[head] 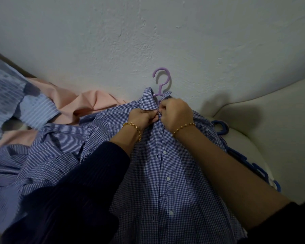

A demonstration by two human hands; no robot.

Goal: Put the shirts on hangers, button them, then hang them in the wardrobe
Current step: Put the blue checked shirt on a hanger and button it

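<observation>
White textured wall [148, 32] is seen behind a cream padded surface [271, 111]. A blue gingham shirt [174, 173] is laid front-up on this surface and is fitted on a lilac plastic hanger [161, 80], whose hook stands above the collar. The placket just below the collar is pinched by the curled fingers of the left hand [143, 116] and the right hand [176, 113], which are held touching. White buttons [168, 178] lower on the placket are shown unfastened. A striped shirt [56, 136] and peach cloth [88, 106] are heaped at the left. Blue hangers [257, 166] are stacked at the right, partly covered by the gingham shirt.
</observation>
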